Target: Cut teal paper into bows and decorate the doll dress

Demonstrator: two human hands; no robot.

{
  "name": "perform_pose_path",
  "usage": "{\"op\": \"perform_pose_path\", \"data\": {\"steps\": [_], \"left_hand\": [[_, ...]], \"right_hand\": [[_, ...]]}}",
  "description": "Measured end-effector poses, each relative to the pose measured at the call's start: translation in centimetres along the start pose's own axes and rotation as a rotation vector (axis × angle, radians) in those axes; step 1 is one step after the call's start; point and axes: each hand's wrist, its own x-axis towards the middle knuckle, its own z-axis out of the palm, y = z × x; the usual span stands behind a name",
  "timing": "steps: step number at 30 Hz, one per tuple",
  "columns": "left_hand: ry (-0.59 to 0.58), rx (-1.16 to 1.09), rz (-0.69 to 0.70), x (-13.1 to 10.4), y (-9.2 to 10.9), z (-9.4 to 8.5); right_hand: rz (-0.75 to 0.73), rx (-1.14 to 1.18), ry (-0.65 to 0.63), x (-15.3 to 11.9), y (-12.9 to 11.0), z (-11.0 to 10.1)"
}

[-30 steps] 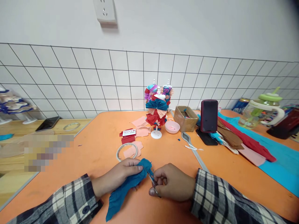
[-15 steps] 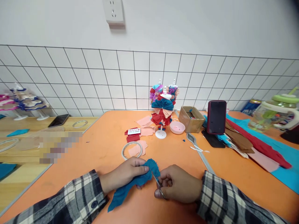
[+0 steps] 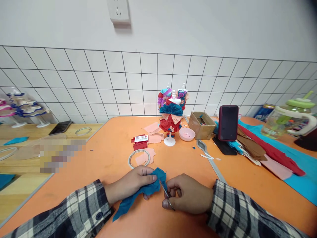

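A wrinkled strip of teal paper (image 3: pixel 128 202) is pinched between the thumb and fingers of my left hand (image 3: pixel 133 182); its long tail hangs down to the left. My right hand (image 3: pixel 187 194) is closed around small metal scissors (image 3: pixel 165 191), whose blades reach into the teal paper's right end. Just beyond my left hand lies a white tape ring (image 3: pixel 131 158), partly over a pink paper scrap (image 3: pixel 151 153). Behind it are red paper pieces (image 3: pixel 140 145) with a white label on top.
Ruffled paper dresses on stands (image 3: pixel 170 122) are at the back centre. Beside them sit a pink bowl (image 3: pixel 187 134), a cardboard box (image 3: pixel 201 125) and an upright phone (image 3: pixel 228 123). Coloured paper (image 3: pixel 297 178) and a clear jug (image 3: pixel 274 125) are at the right.
The view has shifted slightly. The scissor blades stand a little lower against the teal paper, and a gap shows in its right end. Both hands keep their holds.
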Motion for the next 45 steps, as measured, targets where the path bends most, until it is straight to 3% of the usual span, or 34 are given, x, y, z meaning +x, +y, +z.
{"op": "perform_pose_path", "data": {"steps": [9, 15, 20, 24, 27, 35, 39, 45], "left_hand": [[-0.03, 0.062, -0.003, 0.0, 0.3, 0.1], [-0.018, 0.11, -0.017, -0.1, 0.4, 0.1], [-0.01, 0.126, -0.011, 0.0, 0.4, 0.2], [-0.003, 0.16, -0.004, 0.0, 0.6, 0.5], [-0.006, 0.201, -0.005, -0.1, 0.7, 0.5], [-0.026, 0.071, -0.065, 0.5, 0.3, 0.3], [-0.006, 0.058, -0.09, 0.3, 0.5, 0.3], [0.109, -0.091, 0.023, -0.4, 0.7, 0.5]], "right_hand": [[0.051, 0.083, -0.076, 0.2, 0.4, 0.0], [0.027, 0.06, -0.018, 0.2, 0.5, 0.0], [0.074, 0.186, -0.096, 0.5, 1.1, 0.5], [0.044, 0.042, 0.0, 0.5, 1.1, 0.5], [0.034, -0.004, -0.005, 0.4, 1.1, 0.4], [0.006, -0.038, 0.026, 0.5, 0.8, 0.0], [0.047, 0.129, -0.067, 0.6, 0.7, -0.3], [0.048, 0.241, -0.053, 0.9, 0.6, -0.4]]}}
